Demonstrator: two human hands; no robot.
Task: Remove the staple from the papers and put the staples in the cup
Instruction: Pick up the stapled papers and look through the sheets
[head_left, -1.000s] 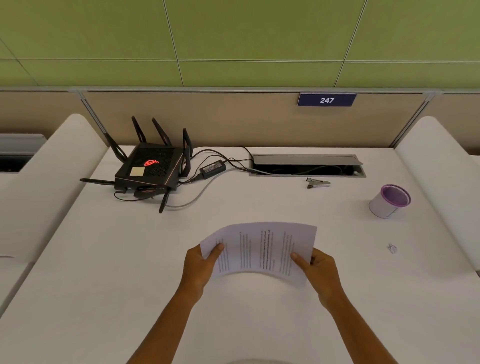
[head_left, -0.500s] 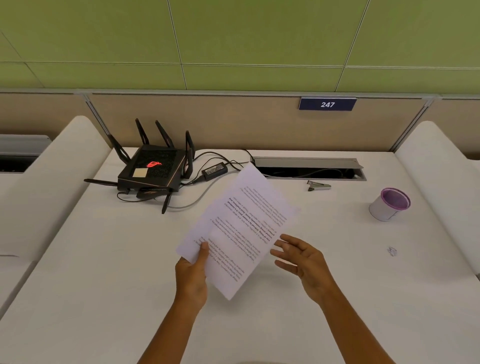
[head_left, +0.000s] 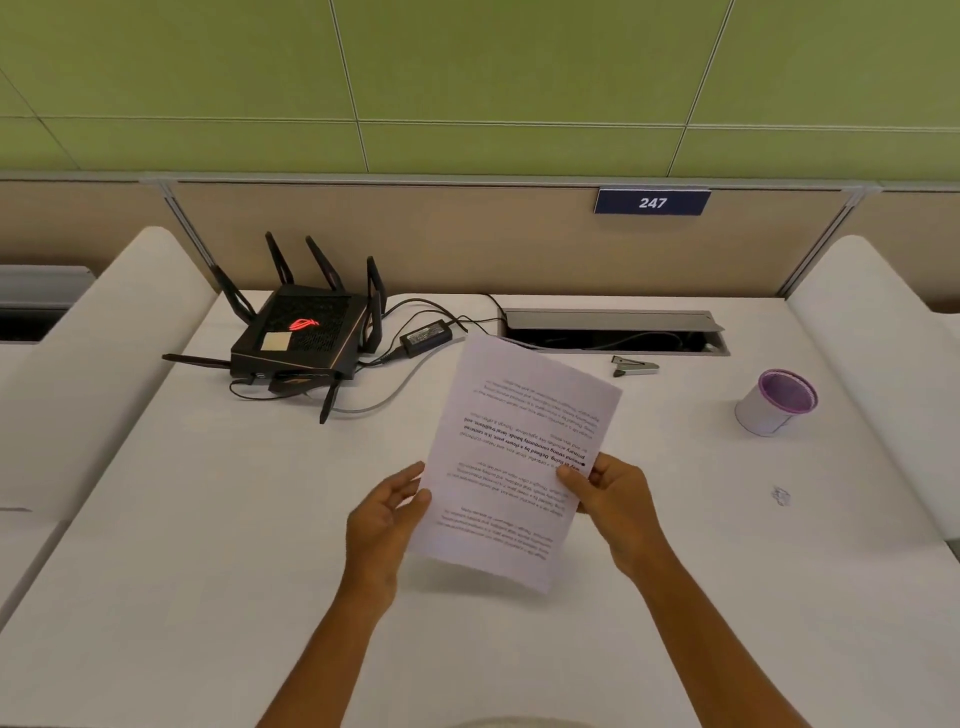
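The stapled papers (head_left: 519, 457), white sheets with printed text that reads upside down to me, are held tilted above the desk's middle. My right hand (head_left: 615, 506) pinches their right edge with thumb on top. My left hand (head_left: 387, 519) is at their left edge with fingers apart, only brushing the paper. No staple is visible on the sheets. A white cup (head_left: 776, 402) with a purple rim stands at the right, leaning. A small metal staple remover (head_left: 635, 366) lies behind the papers, near the cable hatch.
A black router (head_left: 301, 338) with antennas, a power adapter (head_left: 426, 335) and cables occupy the back left. An open cable hatch (head_left: 613, 332) runs along the back. A tiny crumpled scrap (head_left: 781, 496) lies at the right. White side dividers (head_left: 883, 364) flank the desk.
The papers turned from lying crosswise in both hands to standing lengthwise. My left hand held them alone half a second ago; now my right hand grips them and the left has loosened.
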